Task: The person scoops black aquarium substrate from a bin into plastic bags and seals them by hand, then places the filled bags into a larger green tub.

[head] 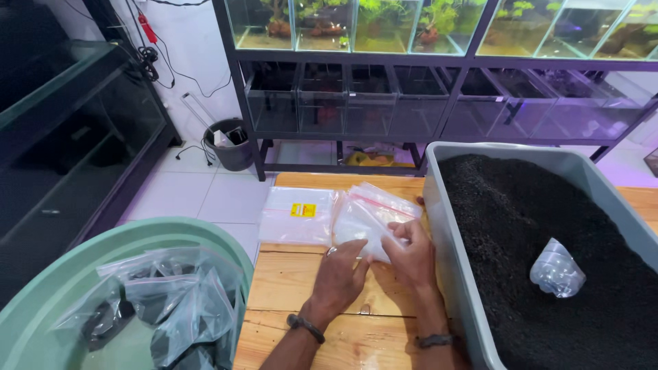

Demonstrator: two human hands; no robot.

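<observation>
My left hand and my right hand meet over a wooden table, both pinching a clear zip bag with a red seal strip. That bag lies on top of a few loose ones, next to a flat stack of clear bags with a yellow label. Just right of my hands stands a grey tub full of black granular substrate, with a clear plastic scoop cup lying on it.
A pale green round basin at lower left holds several filled bags of dark substrate. Beyond the table stands a dark metal rack of glass aquariums. A black bucket and a large dark tank stand on the tiled floor.
</observation>
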